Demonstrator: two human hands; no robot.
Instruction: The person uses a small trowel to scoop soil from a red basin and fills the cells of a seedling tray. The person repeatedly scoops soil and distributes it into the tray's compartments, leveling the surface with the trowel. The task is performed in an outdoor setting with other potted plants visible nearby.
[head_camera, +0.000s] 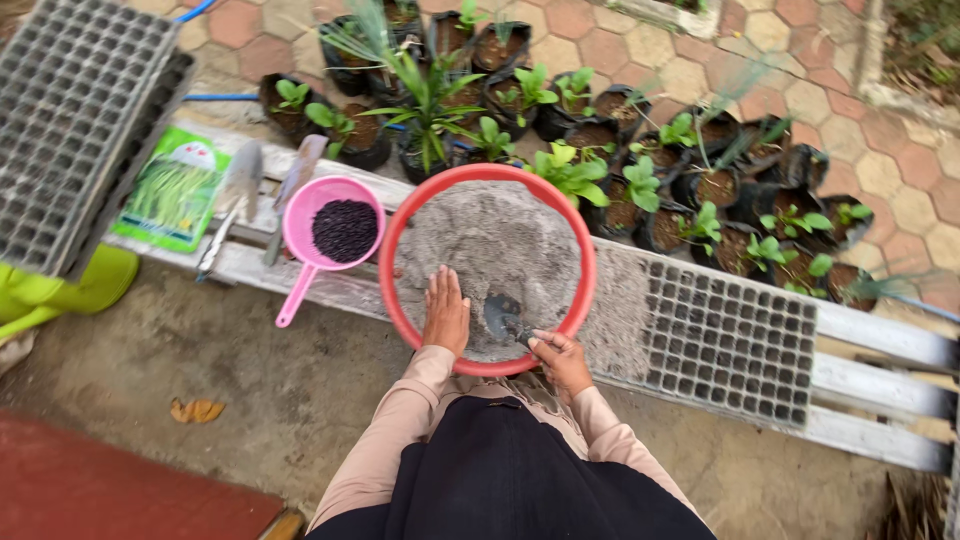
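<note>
Person is standing over a red round sieve (392, 262) resting on a slatted wooden bench (880, 350), w/ grey-brown potting mix (495, 250) heaped inside. Left hand (446, 312) is pressing flat on the mix near the sieve's near rim, fingers together and extended, gripping nothing. Right hand (560, 357) is holding a small dark trowel (504, 316), fingers clamped round its handle, blade digging into the mix.

Progress, judging by the layout: some fine mix is already lying over the left part of the black seedling tray (735, 345) just right of the sieve, but most cells are looking bare, so filling seems early. A stack of more trays (75, 120) is sitting at far left, apparently unfilled. The pink scoop (335, 232) w/ dark seeds is waiting beside the sieve, near a seed packet (172, 190); sowing not yet begun, by the look of it. Potted seedlings (640, 185) are lining the paving behind.
</note>
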